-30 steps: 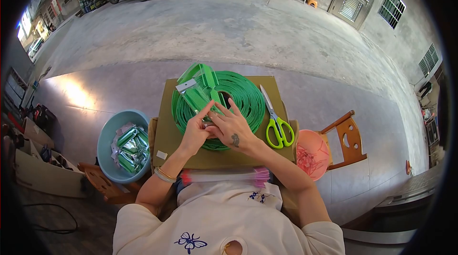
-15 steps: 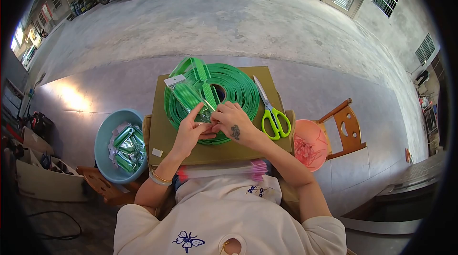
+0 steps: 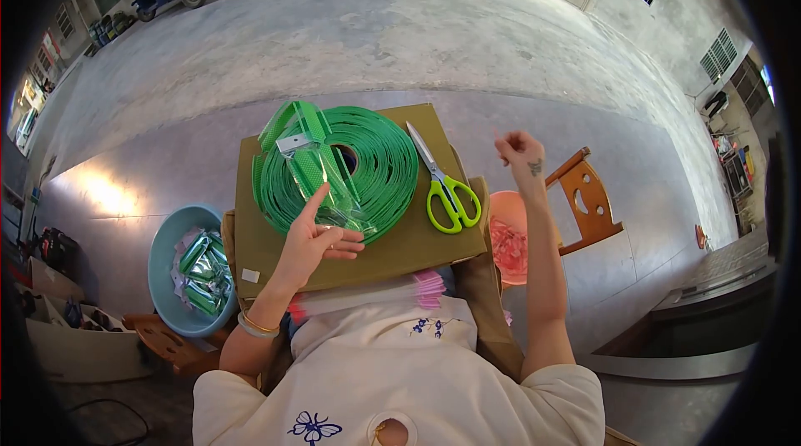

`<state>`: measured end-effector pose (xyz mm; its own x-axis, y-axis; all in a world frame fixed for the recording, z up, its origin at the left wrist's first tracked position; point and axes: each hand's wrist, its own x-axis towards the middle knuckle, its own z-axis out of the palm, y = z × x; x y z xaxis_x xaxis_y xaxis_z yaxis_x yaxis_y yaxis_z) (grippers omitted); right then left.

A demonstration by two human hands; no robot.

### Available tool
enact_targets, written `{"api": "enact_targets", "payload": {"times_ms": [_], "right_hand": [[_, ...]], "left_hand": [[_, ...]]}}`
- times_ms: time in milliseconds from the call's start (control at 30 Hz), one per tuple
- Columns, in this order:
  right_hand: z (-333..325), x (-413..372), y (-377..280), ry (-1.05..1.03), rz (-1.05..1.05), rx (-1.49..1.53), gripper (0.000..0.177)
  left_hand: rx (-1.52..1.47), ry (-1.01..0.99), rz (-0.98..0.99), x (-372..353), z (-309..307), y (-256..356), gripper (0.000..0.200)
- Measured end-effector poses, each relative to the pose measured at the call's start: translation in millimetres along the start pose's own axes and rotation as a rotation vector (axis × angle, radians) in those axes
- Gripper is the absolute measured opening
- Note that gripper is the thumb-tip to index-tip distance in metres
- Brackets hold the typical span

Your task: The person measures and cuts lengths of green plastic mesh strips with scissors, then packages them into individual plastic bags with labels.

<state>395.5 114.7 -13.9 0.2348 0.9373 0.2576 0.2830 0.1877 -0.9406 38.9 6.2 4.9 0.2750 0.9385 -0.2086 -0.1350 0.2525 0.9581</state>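
The packet [image 3: 321, 177], clear film with green strip inside, lies on the front left part of the green roll [image 3: 385, 171], which rests flat on the box [image 3: 254, 241]. Its long axis runs on a slant: the pale header [image 3: 292, 143] points away from the person and to the left, and the clear end points back toward the person and to the right, near the roll's near edge. A green loop [image 3: 309, 122] stands beyond the header.

The left hand [image 3: 310, 247] is spread loosely, forefinger pointing away along the packet's left side and overlapping it, the other fingers reaching right below the clear end; I cannot tell whether it has hold of the film. The right hand [image 3: 521, 154] is raised past the box's right side, fingers curled in and nearly closed; whether anything thin is pinched there cannot be told.

The scissors [image 3: 446, 189] lie on the box right of the roll, blades pointing away and slightly left, green handles toward the person. Any print on the header, or on the white sticker [image 3: 250, 276] at the box's near left corner, is too small to read.
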Motion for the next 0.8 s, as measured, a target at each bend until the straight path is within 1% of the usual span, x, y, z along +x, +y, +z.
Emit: {"api": "enact_targets", "payload": {"times_ms": [33, 100, 167, 233, 267, 333, 367, 400, 467, 533, 633, 733, 800], "right_hand": [[-19, 6, 32, 0.061, 0.091, 0.011, 0.012], [-49, 1, 120, 0.164, 0.275, 0.008, 0.014], [-59, -21, 197, 0.241, 0.424, -0.016, 0.014], [-49, -48, 241, 0.368, 0.584, 0.072, 0.008], [-43, -56, 255, 0.342, 0.602, 0.048, 0.007], [-26, -70, 258, 0.291, 0.64, 0.0, 0.006], [-21, -73, 258, 0.252, 0.591, -0.076, 0.008], [-15, -75, 240, 0.212, 0.54, -0.152, 0.01], [-15, -68, 229, 0.031, 0.548, -0.158, 0.012], [-27, -53, 229, -0.251, 0.655, -0.015, 0.014], [-36, -46, 227, -0.232, 0.862, -0.044, 0.018], [-50, -42, 223, -0.146, 0.904, -0.263, 0.011], [-58, -41, 220, -0.1, 0.939, -0.234, 0.011]], "left_hand": [[0.01, -0.006, -0.012, -2, 0, -2, 0.068], [0.031, -0.019, -0.032, -5, -2, -4, 0.068], [0.049, -0.025, -0.052, -7, -5, -7, 0.068], [0.07, -0.027, -0.07, -8, -6, -8, 0.069], [0.082, -0.028, -0.076, -8, -6, -9, 0.069], [0.103, -0.032, -0.086, -9, -6, -9, 0.069], [0.109, -0.034, -0.087, -9, -5, -9, 0.069], [0.114, -0.035, -0.088, -9, -5, -10, 0.07], [0.134, -0.039, -0.086, -9, -6, -12, 0.07], [0.146, -0.042, -0.078, -10, -7, -14, 0.071], [0.156, -0.038, -0.06, -13, -8, -16, 0.07], [0.151, 0.01, -0.027, -18, -14, -16, 0.068], [0.136, 0.068, 0.009, -20, -22, -19, 0.064]]}}
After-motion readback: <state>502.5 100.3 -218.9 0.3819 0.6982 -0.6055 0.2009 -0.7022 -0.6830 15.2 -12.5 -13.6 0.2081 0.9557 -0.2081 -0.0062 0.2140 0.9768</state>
